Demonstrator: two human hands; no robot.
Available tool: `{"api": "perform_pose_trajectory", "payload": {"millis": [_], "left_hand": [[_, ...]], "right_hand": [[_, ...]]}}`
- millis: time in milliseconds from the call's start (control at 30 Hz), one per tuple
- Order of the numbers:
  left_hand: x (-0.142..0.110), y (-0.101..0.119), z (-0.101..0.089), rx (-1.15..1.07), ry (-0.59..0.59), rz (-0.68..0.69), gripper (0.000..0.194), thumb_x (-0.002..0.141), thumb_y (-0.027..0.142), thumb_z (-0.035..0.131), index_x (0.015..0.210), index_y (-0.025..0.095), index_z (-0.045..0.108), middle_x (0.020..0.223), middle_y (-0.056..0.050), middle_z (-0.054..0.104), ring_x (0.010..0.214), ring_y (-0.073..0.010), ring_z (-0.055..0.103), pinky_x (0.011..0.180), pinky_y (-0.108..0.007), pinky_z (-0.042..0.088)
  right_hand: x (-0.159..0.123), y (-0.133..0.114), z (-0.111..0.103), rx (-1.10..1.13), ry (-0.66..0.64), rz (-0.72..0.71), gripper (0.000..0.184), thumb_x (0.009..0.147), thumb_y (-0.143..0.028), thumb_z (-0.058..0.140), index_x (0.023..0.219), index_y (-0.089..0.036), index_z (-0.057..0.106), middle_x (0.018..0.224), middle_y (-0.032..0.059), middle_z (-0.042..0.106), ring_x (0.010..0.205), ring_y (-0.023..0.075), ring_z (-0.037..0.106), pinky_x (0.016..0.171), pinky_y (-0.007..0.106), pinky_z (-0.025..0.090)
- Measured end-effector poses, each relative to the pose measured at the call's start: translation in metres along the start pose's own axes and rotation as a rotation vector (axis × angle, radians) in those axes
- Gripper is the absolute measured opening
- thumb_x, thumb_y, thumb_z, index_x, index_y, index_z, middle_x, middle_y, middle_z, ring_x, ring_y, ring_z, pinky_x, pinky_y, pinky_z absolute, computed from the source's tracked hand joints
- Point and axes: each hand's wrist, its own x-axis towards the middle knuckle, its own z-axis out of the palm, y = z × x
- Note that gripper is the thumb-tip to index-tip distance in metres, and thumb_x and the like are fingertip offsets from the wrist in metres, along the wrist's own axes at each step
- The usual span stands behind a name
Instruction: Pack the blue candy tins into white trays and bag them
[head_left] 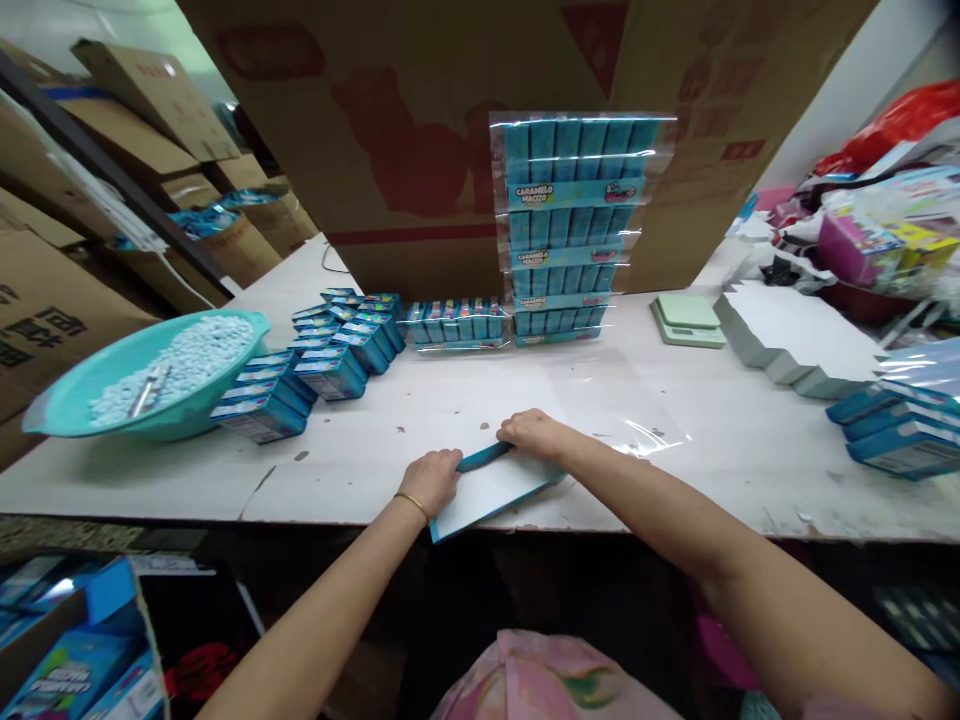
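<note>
Both hands grip one sheet of cardboard [495, 490], white on the side facing me, with a blue edge folded over along its far side. My left hand [435, 481] is closed on the left end of that fold. Farther along, my right hand [534, 432] pinches the fold's right end. The sheet lies at the table's front edge, tilted. Behind my hands stand clear packs of small blue boxes [574, 250] labelled "Caramelo Macizo", stacked upright, with a lower pack [456, 322] beside them.
Left are a turquoise basin [67, 395] of pale blue candies and rows of blue boxes [330, 372]. A green scale [688, 320], a stack of white card [799, 335] and more blue boxes [900, 430] sit right. A large carton [420, 120] stands behind.
</note>
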Motion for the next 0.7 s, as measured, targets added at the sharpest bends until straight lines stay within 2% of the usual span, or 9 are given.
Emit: {"api": "perform_pose_trajectory", "payload": {"millis": [133,300,467,533,633,700], "left_hand": [[-0.005,0.011,0.0,0.148,-0.004,0.052,0.026,0.077,0.007,0.031,0.09,0.015,0.052,0.082,-0.01,0.06,0.081,-0.0219,0.057,0.062,-0.031,0.044],[-0.002,0.011,0.003,0.169,-0.009,0.102,0.023,0.083,0.021,0.031,0.09,0.015,0.051,0.082,-0.012,0.06,0.079,-0.0233,0.058,0.059,-0.033,0.045],[0.005,0.01,0.005,0.19,-0.017,0.143,0.03,0.077,0.005,0.029,0.097,0.015,0.048,0.08,-0.011,0.062,0.075,-0.0204,0.06,0.061,-0.032,0.044],[0.005,0.008,0.004,0.162,-0.043,0.138,0.029,0.078,0.007,0.029,0.097,0.016,0.048,0.081,-0.011,0.063,0.076,-0.0205,0.06,0.062,-0.032,0.044],[0.004,-0.005,0.001,0.096,-0.09,0.004,0.026,0.084,0.022,0.025,0.096,0.018,0.048,0.083,-0.011,0.064,0.075,-0.0221,0.061,0.062,-0.033,0.043],[0.002,-0.022,-0.001,0.071,-0.099,-0.131,0.031,0.085,0.032,0.021,0.098,0.018,0.047,0.084,-0.012,0.064,0.075,-0.0241,0.061,0.063,-0.035,0.043]], "right_hand": [[-0.004,-0.01,0.012,-0.154,0.061,-0.076,0.019,0.082,-0.011,0.038,0.088,-0.019,0.054,0.088,0.0056,0.059,0.081,0.0173,0.054,0.058,0.026,0.039],[-0.012,-0.016,0.022,-0.191,0.119,-0.091,0.018,0.084,-0.01,0.035,0.089,-0.017,0.051,0.085,0.007,0.058,0.08,0.0167,0.052,0.061,0.028,0.04],[-0.011,-0.013,0.023,-0.083,0.151,-0.042,0.019,0.085,-0.014,0.036,0.089,-0.018,0.054,0.088,0.0062,0.059,0.085,0.0163,0.052,0.067,0.029,0.041],[-0.018,0.0,0.023,0.035,0.207,0.084,0.022,0.086,-0.025,0.038,0.099,-0.019,0.054,0.099,0.007,0.059,0.093,0.0162,0.051,0.074,0.029,0.041],[-0.053,0.032,0.035,0.172,0.302,0.456,0.05,0.083,-0.047,0.036,0.124,-0.018,0.039,0.127,0.0104,0.043,0.116,0.0207,0.037,0.093,0.035,0.031],[-0.092,0.054,0.052,0.199,0.22,0.659,0.062,0.08,-0.055,0.034,0.131,-0.02,0.029,0.137,0.0086,0.028,0.125,0.026,0.023,0.099,0.045,0.02]]}}
